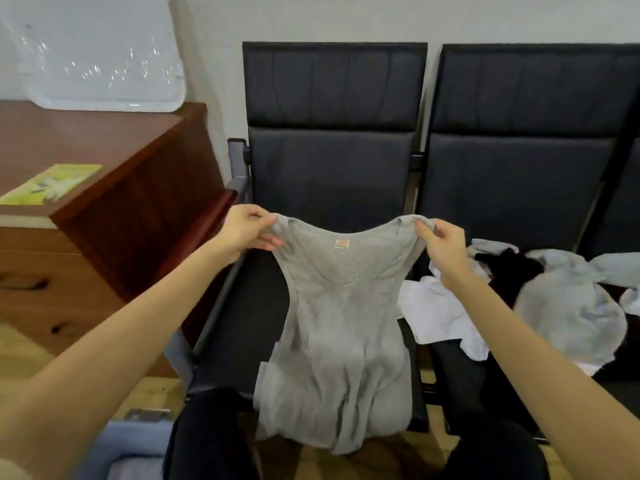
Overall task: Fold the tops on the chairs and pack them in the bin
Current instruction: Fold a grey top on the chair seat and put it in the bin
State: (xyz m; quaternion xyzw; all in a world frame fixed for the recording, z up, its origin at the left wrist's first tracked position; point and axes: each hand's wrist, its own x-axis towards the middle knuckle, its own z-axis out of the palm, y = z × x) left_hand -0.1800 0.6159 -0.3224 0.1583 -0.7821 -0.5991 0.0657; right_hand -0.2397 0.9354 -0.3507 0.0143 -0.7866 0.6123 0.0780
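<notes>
So from the head cam: the light grey sleeveless knit top (332, 327) is being held up by its two shoulder straps, hanging over the seat of the left black padded chair (332, 168) with the hem bunched down near the person's knees. Left hand (247, 230) is pinching the left strap, right hand (441, 245) is pinching the right one – both closed on the fabric, nothing spread. On the next black chair (526, 161) there's a heap waiting: a crumpled white garment (436, 313), something black (509, 265) and a pale blue-grey top (571, 306). The bluish fabric bin (131, 445) sits at bottom left by the person's leg, next to the reddish-brown wooden worktop (104, 161). What could go wrong, I'd say – those straps are thin and the knit looks stretchy, so a pinch could slip and drop one side, and the bunched hem might get laid down wrinkled or skewed on the seat, giving a lopsided fold.
</notes>
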